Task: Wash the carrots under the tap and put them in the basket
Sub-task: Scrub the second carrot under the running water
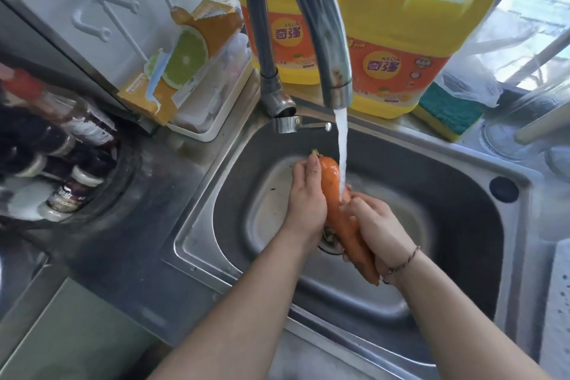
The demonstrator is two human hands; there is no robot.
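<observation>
Washing stage: judged to be under way; carrots are held under running water and none is seen set aside as finished.
Bench, left side: bottles (71, 194) and an orange carton (182, 62) are noted on the steel bench (148, 194); no part in the task is apparent.
Left hand: the left hand (307, 197) is laid along the left flank of the carrots (334, 194), fingers (311, 163) extended toward the leafy end and pressed against the root rather than wrapped round it.
Carrots: at least two are seen, bunched together over the drain of the sink (462, 170), thick ends toward the tap (308, 25); an exact count cannot be made.
Water: the stream (341, 145) is observed falling on the upper carrot, just beside the left hand.
Right hand: the right hand (374, 225) is closed round the lower half of the bunch, fingers curled over it.
Behind the sink: two yellow detergent jugs (401, 49) and a sponge (447, 114) are recorded.
Basket: not identified with certainty in this view; a perforated surface at the right edge is too cropped to be named.
Outstanding: rinsing to be completed, then transfer to the basket; neither is judged done.
</observation>
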